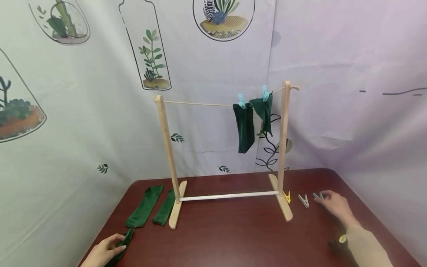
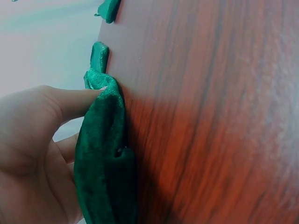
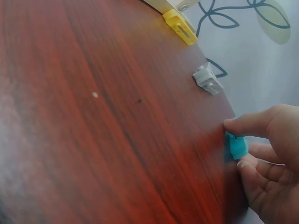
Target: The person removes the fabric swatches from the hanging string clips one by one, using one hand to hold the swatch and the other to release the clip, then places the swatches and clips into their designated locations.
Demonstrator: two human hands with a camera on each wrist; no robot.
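- Left hand point(image 1: 106, 250), by the desk's point(image 1: 230, 230) left edge, pinches a green cloth point(image 2: 105, 158) between thumb and fingers.
- Right hand point(image 1: 337, 205), near the right edge, has thumb and fingertips close together on a blue peg point(image 3: 237, 145).
- White peg point(image 1: 304, 201) and yellow peg point(image 1: 287, 197) lie between that hand and the rack point(image 1: 283, 148).
- Two loose cloths point(image 1: 145, 207) lie toward the far left corner.
- Two hanging cloths point(image 1: 245, 128) are pegged to the rack's line point(image 1: 200, 104).

The green strip point(image 2: 100, 163) I held looked like velvety cloth, softly lustrous; the blue clothespin point(image 3: 239, 147) I pinched looked smooth plastic; tabletop point(image 3: 117, 140) was wood-grained, glossy where light struck; rack posts point(image 1: 283, 141) were pale, matt wood; wall sheet point(image 1: 207, 141), creased matt cloth.
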